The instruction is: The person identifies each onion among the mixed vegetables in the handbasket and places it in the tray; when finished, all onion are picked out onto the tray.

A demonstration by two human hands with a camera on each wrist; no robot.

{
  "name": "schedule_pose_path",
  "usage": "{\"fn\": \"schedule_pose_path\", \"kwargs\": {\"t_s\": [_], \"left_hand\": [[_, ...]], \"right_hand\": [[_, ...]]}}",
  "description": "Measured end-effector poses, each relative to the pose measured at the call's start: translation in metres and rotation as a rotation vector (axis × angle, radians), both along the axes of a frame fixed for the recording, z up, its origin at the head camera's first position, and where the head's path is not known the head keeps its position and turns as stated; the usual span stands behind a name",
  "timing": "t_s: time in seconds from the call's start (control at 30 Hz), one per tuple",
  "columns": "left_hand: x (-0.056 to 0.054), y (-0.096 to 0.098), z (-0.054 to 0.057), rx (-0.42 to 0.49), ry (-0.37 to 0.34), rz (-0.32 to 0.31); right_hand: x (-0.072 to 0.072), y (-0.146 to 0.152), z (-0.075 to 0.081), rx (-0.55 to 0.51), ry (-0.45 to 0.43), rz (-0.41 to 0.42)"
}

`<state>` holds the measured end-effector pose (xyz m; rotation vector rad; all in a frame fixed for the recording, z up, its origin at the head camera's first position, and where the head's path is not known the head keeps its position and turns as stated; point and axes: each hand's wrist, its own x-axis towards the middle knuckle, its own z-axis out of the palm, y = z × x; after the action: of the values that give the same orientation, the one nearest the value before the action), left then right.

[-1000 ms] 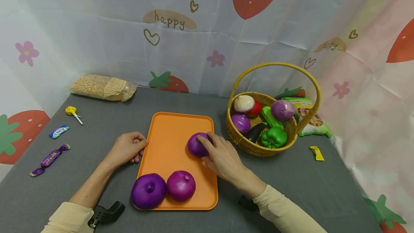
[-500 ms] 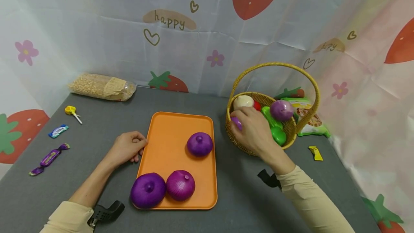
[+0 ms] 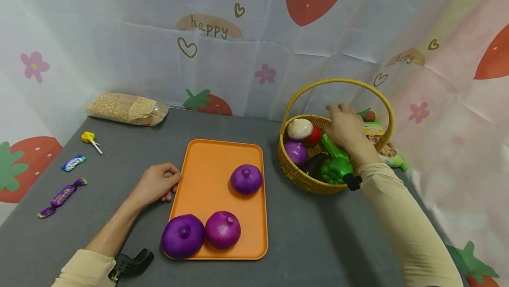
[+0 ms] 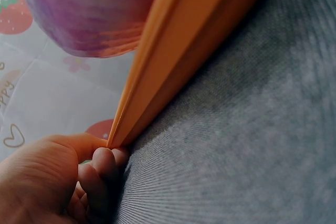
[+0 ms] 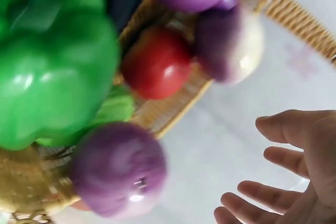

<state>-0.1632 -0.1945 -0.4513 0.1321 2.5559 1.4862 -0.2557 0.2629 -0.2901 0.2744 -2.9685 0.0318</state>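
My left hand pinches the left rim of the orange tray; in the left wrist view the thumb and a finger meet at its edge. A large purple onion, a magenta onion and a smaller purple one, its knob upward, lie on the tray. My right hand is over the back right of the wicker basket, hiding a light purple round vegetable. The right wrist view shows the fingers spread and apart from that vegetable.
The basket, with its tall arched handle, also holds a green pepper, a tomato, an eggplant and other toy vegetables. A bag of kernels and several candies, including a lollipop, lie at the left.
My right hand has left the smaller purple onion on the tray, passed over the basket's left side and moved to its back right. My left hand has stayed at the tray rim.
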Motion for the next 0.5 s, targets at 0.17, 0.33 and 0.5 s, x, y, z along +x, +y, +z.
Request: {"fn": "schedule_pose_path", "kwargs": {"t_s": [0.17, 0.33, 0.5], "left_hand": [[0.0, -0.001, 0.001, -0.003, -0.005, -0.001], [0.0, 0.0, 0.002, -0.002, -0.005, 0.001], [0.0, 0.001, 0.001, -0.003, 0.0, 0.003]], "right_hand": [[-0.014, 0.019, -0.001, 0.024, -0.246, -0.102], [-0.02, 0.038, -0.004, 0.036, -0.408, -0.138], [-0.021, 0.045, -0.008, 0.047, -0.49, -0.169]]}}
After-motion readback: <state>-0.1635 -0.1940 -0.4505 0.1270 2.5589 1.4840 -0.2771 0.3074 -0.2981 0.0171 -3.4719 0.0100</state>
